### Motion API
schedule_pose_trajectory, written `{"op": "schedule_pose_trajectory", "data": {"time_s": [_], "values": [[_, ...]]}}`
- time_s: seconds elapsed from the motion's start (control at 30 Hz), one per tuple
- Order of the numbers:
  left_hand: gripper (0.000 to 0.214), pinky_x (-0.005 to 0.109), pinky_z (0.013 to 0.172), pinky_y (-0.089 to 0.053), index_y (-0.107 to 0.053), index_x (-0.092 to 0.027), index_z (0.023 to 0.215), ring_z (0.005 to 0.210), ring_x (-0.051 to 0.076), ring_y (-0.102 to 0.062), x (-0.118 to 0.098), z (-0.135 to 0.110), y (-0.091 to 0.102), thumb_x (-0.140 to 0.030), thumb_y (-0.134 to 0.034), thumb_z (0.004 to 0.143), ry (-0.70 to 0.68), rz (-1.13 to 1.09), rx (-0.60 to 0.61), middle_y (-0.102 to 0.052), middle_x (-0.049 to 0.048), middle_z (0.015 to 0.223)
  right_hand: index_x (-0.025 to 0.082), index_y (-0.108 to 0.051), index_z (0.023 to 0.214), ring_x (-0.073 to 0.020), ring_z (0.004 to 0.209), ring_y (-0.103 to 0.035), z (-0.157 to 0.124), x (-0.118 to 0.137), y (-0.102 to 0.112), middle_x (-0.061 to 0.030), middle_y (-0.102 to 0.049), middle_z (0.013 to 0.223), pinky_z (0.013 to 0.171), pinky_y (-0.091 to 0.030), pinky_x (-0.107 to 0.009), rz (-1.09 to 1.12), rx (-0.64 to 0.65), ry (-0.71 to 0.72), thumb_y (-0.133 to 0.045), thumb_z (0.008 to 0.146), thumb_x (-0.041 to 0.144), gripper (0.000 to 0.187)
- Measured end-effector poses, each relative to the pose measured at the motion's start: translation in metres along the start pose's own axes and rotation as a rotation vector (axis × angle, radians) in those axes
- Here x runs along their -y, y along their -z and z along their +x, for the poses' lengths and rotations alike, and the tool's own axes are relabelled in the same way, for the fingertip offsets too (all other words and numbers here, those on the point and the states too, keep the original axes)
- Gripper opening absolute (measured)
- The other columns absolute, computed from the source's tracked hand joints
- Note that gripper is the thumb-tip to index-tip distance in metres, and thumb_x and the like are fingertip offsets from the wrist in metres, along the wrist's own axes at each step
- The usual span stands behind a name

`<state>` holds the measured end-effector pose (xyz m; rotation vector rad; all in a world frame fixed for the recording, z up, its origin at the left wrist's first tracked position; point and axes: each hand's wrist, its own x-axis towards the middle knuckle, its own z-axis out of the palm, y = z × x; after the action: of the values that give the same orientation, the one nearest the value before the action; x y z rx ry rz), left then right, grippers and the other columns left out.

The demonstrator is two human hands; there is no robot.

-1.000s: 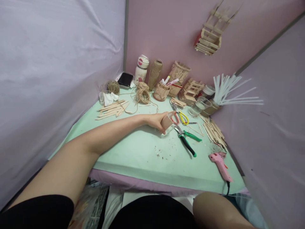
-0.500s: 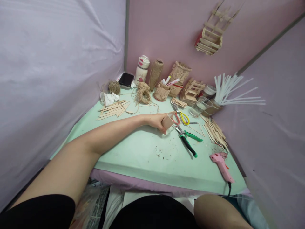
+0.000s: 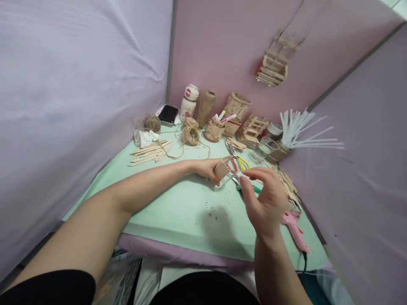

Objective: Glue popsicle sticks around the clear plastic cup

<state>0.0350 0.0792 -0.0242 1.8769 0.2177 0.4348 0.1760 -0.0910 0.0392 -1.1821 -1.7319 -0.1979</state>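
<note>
My left hand [image 3: 207, 169] is closed around a clear cup with flat wooden stick pieces [image 3: 221, 169] on its side, held low over the green tabletop. In the air right of the cup, my right hand [image 3: 267, 199] has its thumb and index finger apart and holds nothing. Behind and below that hand lie pliers with green handles [image 3: 256, 189], partly covered by it. Scissors with red and yellow handles [image 3: 243, 164] rest just beyond the cup.
A pink glue gun [image 3: 296, 232] lies at the right edge. Wooden sticks [image 3: 149, 152] are spread at the left, with more at the right. Twine [image 3: 190, 133], a bottle [image 3: 188, 103], a stick-covered pen holder [image 3: 214, 129] and a bundle of glue sticks [image 3: 295, 131] stand along the back.
My right hand has come up into view from below, over the pliers and the right-hand sticks. My left hand keeps its hold on the cup. The view has tilted slightly.
</note>
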Motion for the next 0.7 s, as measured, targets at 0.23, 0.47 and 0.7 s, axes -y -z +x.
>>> {"op": "schedule_pose_trajectory", "data": {"time_s": [0.23, 0.47, 0.7], "values": [[0.055, 0.018, 0.049, -0.034, -0.056, -0.015, 0.107, 0.055, 0.008, -0.047, -0.001, -0.001, -0.002, -0.014, -0.080, 0.057, -0.032, -0.064, 0.011, -0.051, -0.0090, 0.061, 0.022, -0.070, 0.086, -0.0228, 0.090, -0.056, 0.003, -0.039, -0.039, -0.0041, -0.068, 0.088, 0.084, -0.033, -0.038, -0.321, 0.114, -0.068, -0.058, 0.091, 0.037, 0.020], [0.051, 0.018, 0.046, -0.034, -0.058, -0.013, 0.104, 0.051, 0.008, -0.048, -0.003, -0.001, -0.002, -0.008, -0.076, 0.057, -0.040, -0.108, 0.049, -0.056, -0.0078, 0.059, 0.022, -0.067, 0.076, -0.0214, 0.088, -0.054, -0.002, -0.037, -0.045, -0.0017, -0.067, 0.082, 0.085, -0.028, -0.036, -0.324, 0.124, -0.105, -0.055, 0.091, 0.033, 0.022], [0.043, 0.018, 0.046, -0.035, -0.059, -0.013, 0.096, 0.052, 0.008, -0.048, 0.000, -0.001, -0.001, -0.010, -0.077, 0.057, -0.041, -0.062, 0.047, -0.055, -0.0081, 0.058, 0.022, -0.065, 0.073, -0.0224, 0.090, -0.054, -0.001, -0.039, -0.047, -0.0026, -0.065, 0.081, 0.085, -0.031, -0.038, -0.288, 0.149, -0.148, -0.053, 0.090, 0.035, 0.025]]}}
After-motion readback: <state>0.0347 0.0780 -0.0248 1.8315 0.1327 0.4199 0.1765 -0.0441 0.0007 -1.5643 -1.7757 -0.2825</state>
